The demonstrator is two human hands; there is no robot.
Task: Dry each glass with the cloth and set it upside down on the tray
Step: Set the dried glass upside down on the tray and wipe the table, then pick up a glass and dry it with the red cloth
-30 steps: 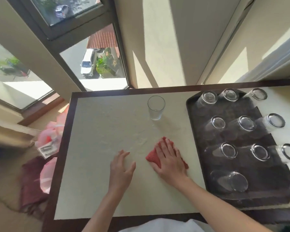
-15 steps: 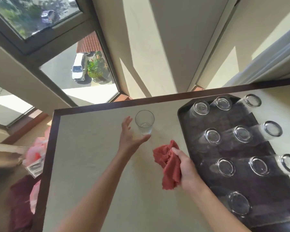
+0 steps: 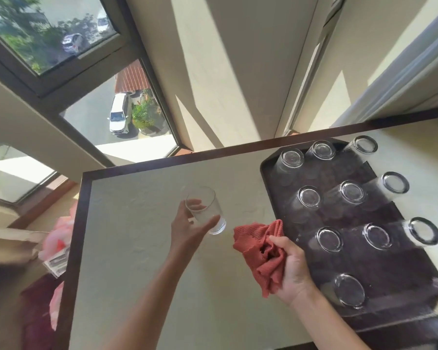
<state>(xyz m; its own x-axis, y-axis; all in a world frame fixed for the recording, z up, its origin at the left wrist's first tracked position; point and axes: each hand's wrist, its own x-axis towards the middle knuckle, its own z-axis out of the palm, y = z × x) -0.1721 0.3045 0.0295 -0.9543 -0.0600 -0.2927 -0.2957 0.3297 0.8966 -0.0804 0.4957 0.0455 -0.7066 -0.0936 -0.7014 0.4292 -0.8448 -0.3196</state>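
The clear glass (image 3: 204, 210) leans tilted over the worktop (image 3: 137, 248) in your left grip (image 3: 187, 229), fingers curled round its wall, likely leaving its mouth free for the bunched red cloth (image 3: 261, 251) your right grip (image 3: 295, 269) clutches beside the tray (image 3: 390, 263) of upturned glasses (image 3: 352, 192).

Upstairs home room: window (image 3: 86, 127), table (image 3: 137, 248).

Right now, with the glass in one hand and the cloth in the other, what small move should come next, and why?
Probably bring them together: the right hand should carry the bunched red cloth over to the glass and start wiping. The left hand grips the glass mouth up, apart from the cloth, so drying looks not yet begun.
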